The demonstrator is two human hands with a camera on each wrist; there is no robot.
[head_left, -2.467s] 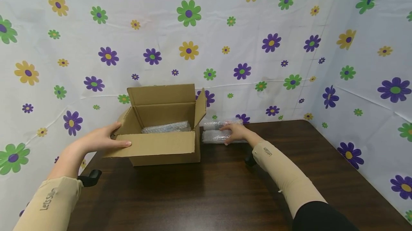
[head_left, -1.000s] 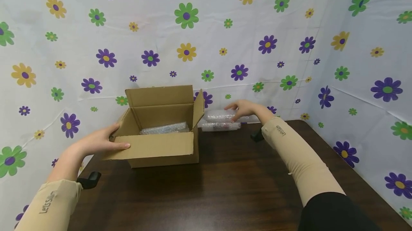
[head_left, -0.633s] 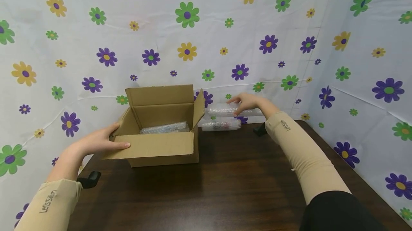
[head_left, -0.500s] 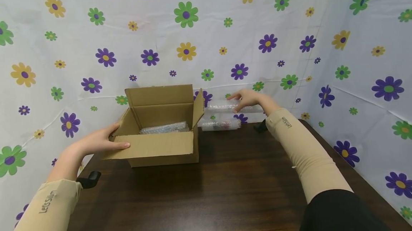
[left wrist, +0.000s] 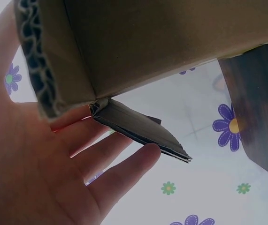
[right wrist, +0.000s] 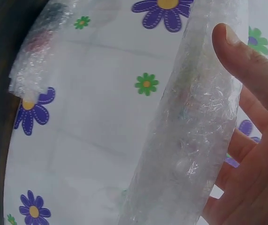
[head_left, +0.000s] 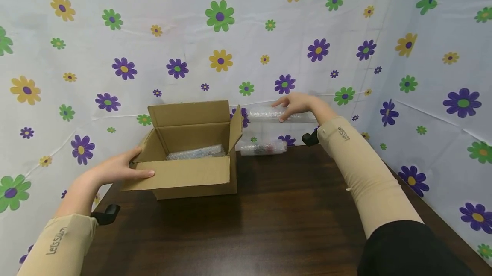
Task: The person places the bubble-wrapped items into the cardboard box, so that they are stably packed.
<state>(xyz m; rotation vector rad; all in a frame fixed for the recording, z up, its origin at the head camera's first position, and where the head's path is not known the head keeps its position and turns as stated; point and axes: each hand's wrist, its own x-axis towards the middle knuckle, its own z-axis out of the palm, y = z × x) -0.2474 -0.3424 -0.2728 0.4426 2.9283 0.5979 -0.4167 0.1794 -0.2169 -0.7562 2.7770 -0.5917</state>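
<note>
Above the table (head_left: 269, 224), crinkled clear bubble-wrap bundle (head_left: 265, 114), right grip (head_left: 299, 103) pinching it, left grip (head_left: 119, 168) holding box (head_left: 188, 173)

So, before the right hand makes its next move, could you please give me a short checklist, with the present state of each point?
1. Right hand grips the held package: ok, thumb and fingers on opposite sides.
2. Left hand holds the box: ok, thumb over the front flap.
3. Right flap folded outward: not ok, it stands up on the side nearest the held package.
4. Room inside: cannot tell, one wrapped bundle shows but the bottom is hidden.
5. Second package apart from the right hand: ok, it lies at the table's back edge.
</note>
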